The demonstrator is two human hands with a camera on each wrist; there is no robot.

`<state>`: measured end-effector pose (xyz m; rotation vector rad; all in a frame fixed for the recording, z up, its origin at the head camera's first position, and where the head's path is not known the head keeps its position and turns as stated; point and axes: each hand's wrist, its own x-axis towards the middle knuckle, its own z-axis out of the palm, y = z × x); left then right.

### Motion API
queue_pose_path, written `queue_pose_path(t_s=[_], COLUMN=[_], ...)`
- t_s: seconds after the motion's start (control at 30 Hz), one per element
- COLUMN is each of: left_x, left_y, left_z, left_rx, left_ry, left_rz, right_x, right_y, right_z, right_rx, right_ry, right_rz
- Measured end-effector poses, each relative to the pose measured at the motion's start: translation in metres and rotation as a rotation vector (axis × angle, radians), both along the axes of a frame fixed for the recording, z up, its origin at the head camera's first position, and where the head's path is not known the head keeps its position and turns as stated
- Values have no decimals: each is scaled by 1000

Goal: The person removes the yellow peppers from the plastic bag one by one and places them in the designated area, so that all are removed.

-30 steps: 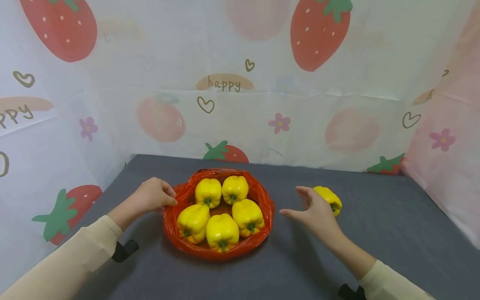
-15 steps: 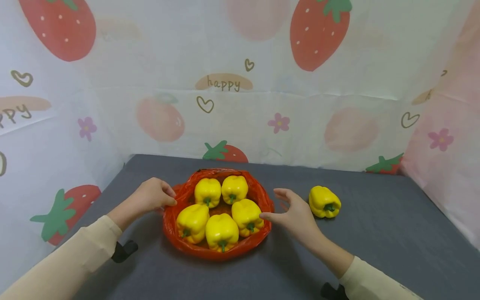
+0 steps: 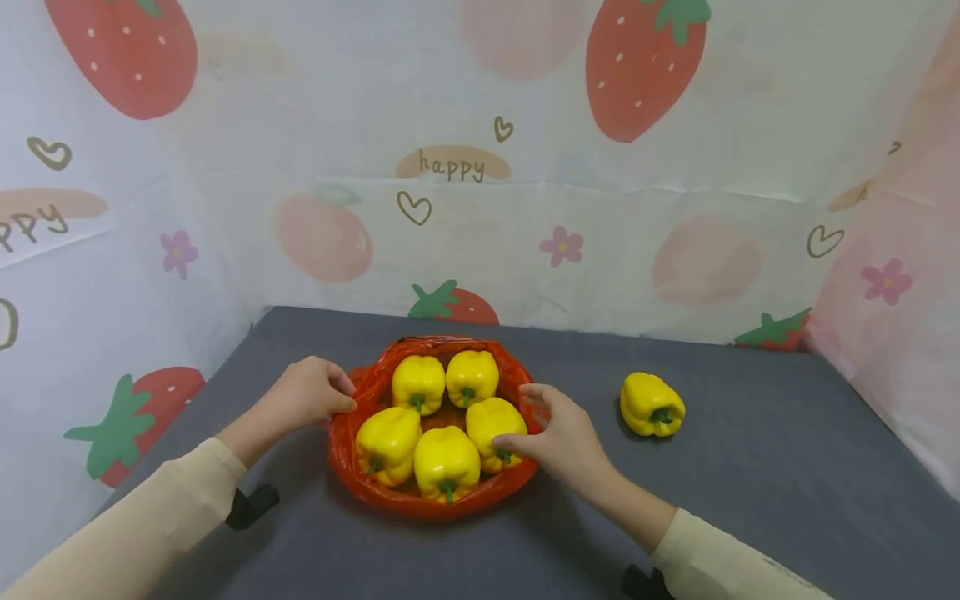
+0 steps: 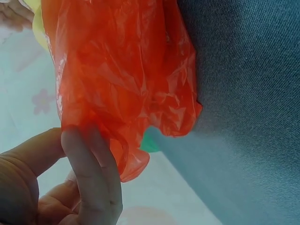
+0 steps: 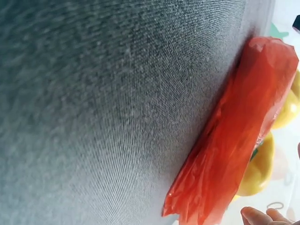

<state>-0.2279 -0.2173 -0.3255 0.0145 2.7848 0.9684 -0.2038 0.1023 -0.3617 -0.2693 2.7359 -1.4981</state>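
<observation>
A red plastic bag [image 3: 390, 500] stands with its rim spread wide, and several yellow bell peppers [image 3: 447, 458] lie inside, stems toward me. My left hand [image 3: 307, 390] pinches the bag's left rim; in the left wrist view the thumb and fingers [image 4: 91, 173] meet on the thin film. Over the right rim is my right hand [image 3: 566, 437], fingers spread and nothing held. Its thumb overlaps the right-hand pepper [image 3: 491, 421] in the head view; whether it touches is unclear. The right wrist view catches only its fingertips [image 5: 265, 216] beside the bag.
One more yellow bell pepper [image 3: 651, 406] lies on its side on the grey cloth-covered table [image 3: 750, 467], right of the bag. A white printed curtain [image 3: 480, 242] hangs behind the table and along both sides.
My right hand has moved left, from in front of the lone pepper to the bag's right rim, uncovering that pepper. The left hand has stayed at the left rim.
</observation>
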Motion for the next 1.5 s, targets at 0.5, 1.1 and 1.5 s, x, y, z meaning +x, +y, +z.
queue_pose_path(t_s=[0.5, 1.1, 1.5], left_x=[7, 10, 10], left_y=[-3, -8, -9], left_z=[-7, -12, -15], left_rx=[10, 36, 30], left_ry=[36, 76, 73], left_rz=[-2, -19, -9], right_x=[-5, -10, -13], right_y=[-7, -10, -11], right_z=[-5, -8, -9], right_rx=[28, 83, 153], right_ry=[33, 70, 33], right_rz=[16, 20, 23])
